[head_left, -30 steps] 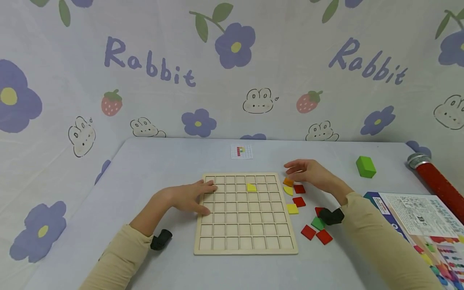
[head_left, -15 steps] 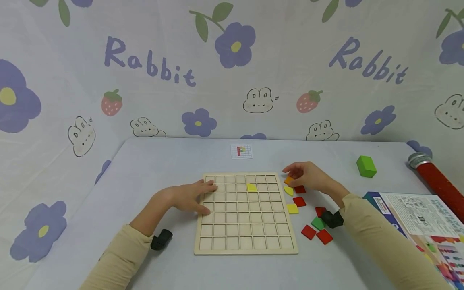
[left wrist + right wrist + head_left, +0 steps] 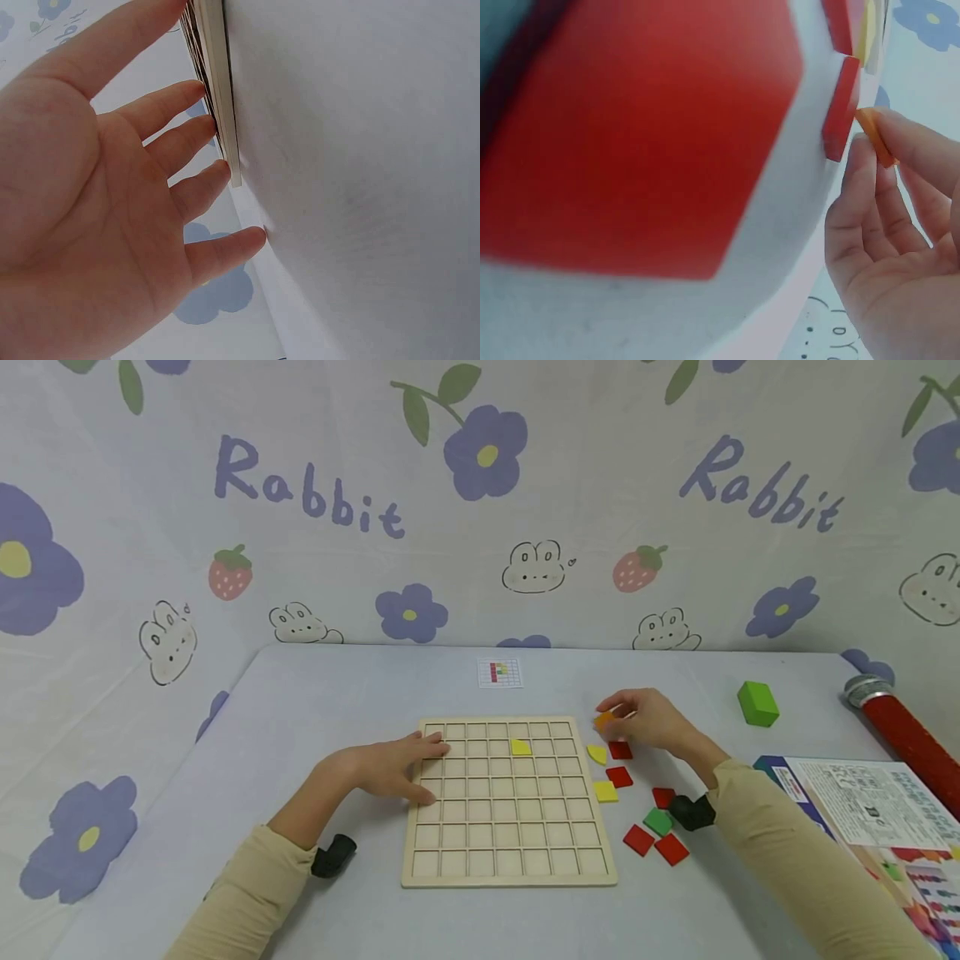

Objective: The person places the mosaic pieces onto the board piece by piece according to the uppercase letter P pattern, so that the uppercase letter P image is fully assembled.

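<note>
My left hand rests on the left edge of a wooden grid board, its fingers spread and fairly straight. In the left wrist view the fingertips touch the board's rim. My right hand pinches an orange tile between thumb and fingers, just off the board's far right corner. The right wrist view shows that orange tile tilted in the pinch. One yellow tile with a rounded corner sits in a cell of the board's upper part. A yellow quarter-round tile lies right below the held tile.
Red tiles, a yellow square and a green tile lie right of the board. A small pattern card lies behind it. Farther right are a green block, a printed sheet and a red microphone.
My right hand has taken hold of the orange tile and shifted it slightly right and away from the yellow quarter-round tile. The left hand has stayed on the board.
</note>
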Available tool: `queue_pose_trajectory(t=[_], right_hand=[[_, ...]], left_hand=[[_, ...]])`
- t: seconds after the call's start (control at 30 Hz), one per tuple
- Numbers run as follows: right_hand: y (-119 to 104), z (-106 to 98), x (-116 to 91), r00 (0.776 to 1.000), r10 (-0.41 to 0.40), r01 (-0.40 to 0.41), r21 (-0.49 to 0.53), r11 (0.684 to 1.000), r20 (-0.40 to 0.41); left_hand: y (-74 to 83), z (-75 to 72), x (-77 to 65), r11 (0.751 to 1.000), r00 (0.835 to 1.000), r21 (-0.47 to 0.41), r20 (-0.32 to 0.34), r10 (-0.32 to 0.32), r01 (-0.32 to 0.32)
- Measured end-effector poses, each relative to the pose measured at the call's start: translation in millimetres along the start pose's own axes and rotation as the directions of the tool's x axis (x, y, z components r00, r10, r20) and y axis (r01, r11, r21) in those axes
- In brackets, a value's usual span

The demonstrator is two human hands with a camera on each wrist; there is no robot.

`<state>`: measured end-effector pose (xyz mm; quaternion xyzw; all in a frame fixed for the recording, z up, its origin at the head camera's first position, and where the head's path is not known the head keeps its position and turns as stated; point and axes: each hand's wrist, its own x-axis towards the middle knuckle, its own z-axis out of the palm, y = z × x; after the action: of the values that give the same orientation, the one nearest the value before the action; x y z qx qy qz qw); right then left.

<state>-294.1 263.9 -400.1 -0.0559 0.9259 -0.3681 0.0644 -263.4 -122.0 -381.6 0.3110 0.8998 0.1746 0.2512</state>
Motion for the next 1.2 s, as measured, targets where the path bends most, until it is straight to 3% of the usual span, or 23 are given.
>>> queue_pose_trajectory(t=[0.23, 0.6, 1.2], right_hand=[[-4.4, 3.0, 3.5, 0.998, 0.058, -0.053, 0.128, 0.990, -0.032], [-33.3, 20.3, 9.8, 0.989, 0.115, -0.136, 0.266, 0.955, 0.092], [-66.9, 54.5, 16.3, 0.978, 0.043, -0.110, 0.323, 0.940, 0.206]], left_hand=[[1.0, 0.3, -0.6, 1.000, 1.000, -0.004, -0.001, -0.008, 0.008], [1.1, -0.4, -0.8, 1.000, 1.000, -0.001, 0.002, -0.004, 0.004], [0.1, 0.1, 1.6, 1.000, 1.000, 0.007, 0.002, 0.000, 0.000]])
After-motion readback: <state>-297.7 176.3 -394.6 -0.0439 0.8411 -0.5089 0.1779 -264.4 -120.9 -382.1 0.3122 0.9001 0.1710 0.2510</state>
